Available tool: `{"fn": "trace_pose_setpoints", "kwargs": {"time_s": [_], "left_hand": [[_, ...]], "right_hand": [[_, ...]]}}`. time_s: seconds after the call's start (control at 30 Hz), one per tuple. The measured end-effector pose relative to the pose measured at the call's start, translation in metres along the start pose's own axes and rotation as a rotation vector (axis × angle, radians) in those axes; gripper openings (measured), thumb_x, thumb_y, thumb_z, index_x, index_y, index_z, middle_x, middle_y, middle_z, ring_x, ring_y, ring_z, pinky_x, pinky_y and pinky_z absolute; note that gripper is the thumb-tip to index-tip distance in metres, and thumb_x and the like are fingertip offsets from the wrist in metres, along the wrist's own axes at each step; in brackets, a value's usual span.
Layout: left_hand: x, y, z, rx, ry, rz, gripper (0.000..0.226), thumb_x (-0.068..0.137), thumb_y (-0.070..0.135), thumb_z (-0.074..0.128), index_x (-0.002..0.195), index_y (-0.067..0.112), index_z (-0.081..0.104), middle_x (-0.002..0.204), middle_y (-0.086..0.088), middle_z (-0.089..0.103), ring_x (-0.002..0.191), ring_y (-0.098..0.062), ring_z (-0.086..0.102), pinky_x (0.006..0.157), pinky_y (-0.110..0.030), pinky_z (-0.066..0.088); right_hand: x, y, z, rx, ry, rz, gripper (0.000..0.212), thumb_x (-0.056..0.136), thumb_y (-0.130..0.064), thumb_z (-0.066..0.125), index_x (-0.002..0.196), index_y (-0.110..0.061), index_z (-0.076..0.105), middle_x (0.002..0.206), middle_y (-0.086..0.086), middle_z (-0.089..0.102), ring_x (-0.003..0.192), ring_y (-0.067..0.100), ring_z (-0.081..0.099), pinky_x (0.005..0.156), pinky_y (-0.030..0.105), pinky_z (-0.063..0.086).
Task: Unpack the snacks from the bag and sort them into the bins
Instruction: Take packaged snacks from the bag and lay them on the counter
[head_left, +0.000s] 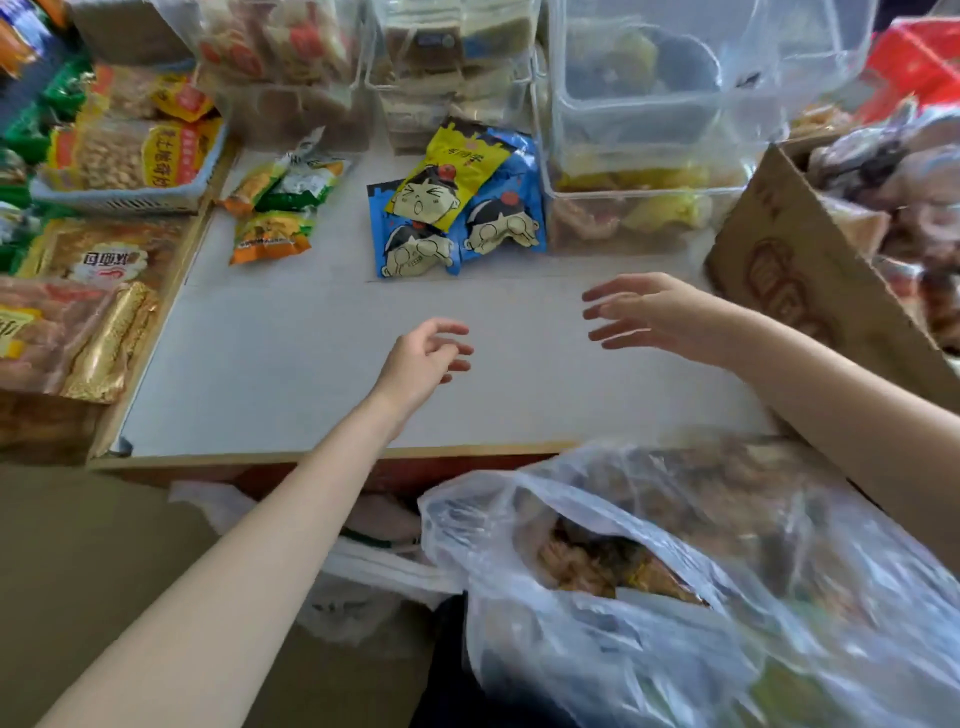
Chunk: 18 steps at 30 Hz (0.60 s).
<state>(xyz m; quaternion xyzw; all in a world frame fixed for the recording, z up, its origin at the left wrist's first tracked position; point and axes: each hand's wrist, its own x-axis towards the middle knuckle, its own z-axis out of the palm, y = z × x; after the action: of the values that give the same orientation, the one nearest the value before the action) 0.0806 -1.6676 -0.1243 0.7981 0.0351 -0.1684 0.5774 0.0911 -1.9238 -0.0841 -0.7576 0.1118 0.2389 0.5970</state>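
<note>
Snack bag (727, 597) contents blurred, hands (426, 358) empty, bins (649, 130) hazy

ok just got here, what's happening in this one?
A person is sorting snacks at a white table. Both hands are empty: the left hand and right hand hover over the bare tabletop with fingers spread. A plastic bag at the near edge is open, with snacks visible inside. On the table lie blue and yellow cartoon packets and some green and orange packets, not yet in the clear bins behind them.
</note>
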Motion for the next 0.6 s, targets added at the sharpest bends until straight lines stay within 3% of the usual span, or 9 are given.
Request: {"fn": "trace_pose_setpoints", "kwargs": {"time_s": [0.13,0.23,0.3,0.37,0.43,0.5,0.53,0.6], "left_hand": [[-0.081,-0.002,0.039,0.230,-0.050,0.293,0.031,0.092,-0.001,0.046,0.090,0.025,0.062,0.089,0.006,0.068,0.085,-0.009,0.065,0.086,-0.021,0.047],[-0.135,-0.021,0.067,0.676,-0.336,0.434,0.023,0.093,0.023,0.048,0.108,0.022,0.066,0.104,0.010,0.069,0.101,-0.005,0.061,0.099,-0.022,0.035],[-0.152,-0.032,0.077,0.927,-0.517,0.387,0.030,0.098,0.035,0.042,0.117,0.027,0.063,0.119,0.014,0.063,0.116,-0.002,0.053,0.112,-0.030,0.016],[-0.158,-0.039,0.082,1.015,-0.602,0.299,0.035,0.099,0.039,0.037,0.111,0.025,0.067,0.122,0.012,0.063,0.119,-0.002,0.050,0.114,-0.033,0.003],[-0.159,-0.045,0.080,1.023,-0.613,0.265,0.044,0.096,0.045,0.039,0.084,0.017,0.071,0.100,0.005,0.071,0.103,-0.005,0.059,0.112,-0.030,0.002],[-0.161,-0.050,0.076,1.036,-0.617,0.275,0.049,0.092,0.050,0.046,0.055,0.020,0.058,0.069,0.004,0.069,0.076,-0.006,0.062,0.108,-0.032,0.012],[-0.163,-0.053,0.075,1.061,-0.624,0.280,0.049,0.090,0.051,0.049,0.050,0.022,0.052,0.060,0.005,0.063,0.066,-0.007,0.060,0.106,-0.032,0.015],[-0.168,-0.056,0.073,1.143,-0.613,0.285,0.042,0.087,0.051,0.054,0.057,0.022,0.060,0.062,0.007,0.063,0.067,-0.003,0.056,0.110,-0.032,0.010]], "right_hand": [[-0.086,0.044,0.000,-0.260,-0.066,-0.164,0.022,0.093,0.002,0.050,0.110,-0.011,0.057,0.109,0.011,0.061,0.083,0.022,0.061,0.078,0.027,0.051],[-0.150,0.085,0.006,-0.564,-0.159,-0.376,0.028,0.090,-0.001,0.057,0.107,-0.022,0.064,0.101,-0.005,0.067,0.087,0.006,0.065,0.080,0.014,0.048],[-0.176,0.115,0.013,-0.787,-0.309,-0.400,0.026,0.092,-0.011,0.057,0.113,-0.025,0.066,0.107,-0.017,0.064,0.096,-0.007,0.059,0.089,0.008,0.041],[-0.179,0.149,0.015,-1.100,-0.422,-0.336,0.029,0.096,-0.024,0.051,0.123,-0.031,0.058,0.125,-0.020,0.055,0.119,-0.003,0.046,0.109,0.027,0.027],[-0.164,0.174,0.004,-1.285,-0.299,-0.297,0.033,0.096,-0.024,0.049,0.128,-0.029,0.055,0.141,-0.012,0.046,0.135,0.011,0.035,0.113,0.048,0.021],[-0.145,0.180,-0.013,-1.140,-0.030,-0.348,0.034,0.092,-0.012,0.054,0.125,-0.016,0.060,0.135,0.006,0.054,0.126,0.027,0.049,0.103,0.048,0.038],[-0.138,0.179,-0.019,-1.058,0.077,-0.372,0.032,0.089,-0.009,0.057,0.121,-0.010,0.063,0.126,0.014,0.060,0.116,0.033,0.056,0.096,0.047,0.044],[-0.132,0.176,-0.015,-1.029,0.105,-0.473,0.029,0.085,-0.011,0.065,0.114,-0.007,0.066,0.115,0.015,0.064,0.105,0.034,0.061,0.091,0.047,0.048]]}}
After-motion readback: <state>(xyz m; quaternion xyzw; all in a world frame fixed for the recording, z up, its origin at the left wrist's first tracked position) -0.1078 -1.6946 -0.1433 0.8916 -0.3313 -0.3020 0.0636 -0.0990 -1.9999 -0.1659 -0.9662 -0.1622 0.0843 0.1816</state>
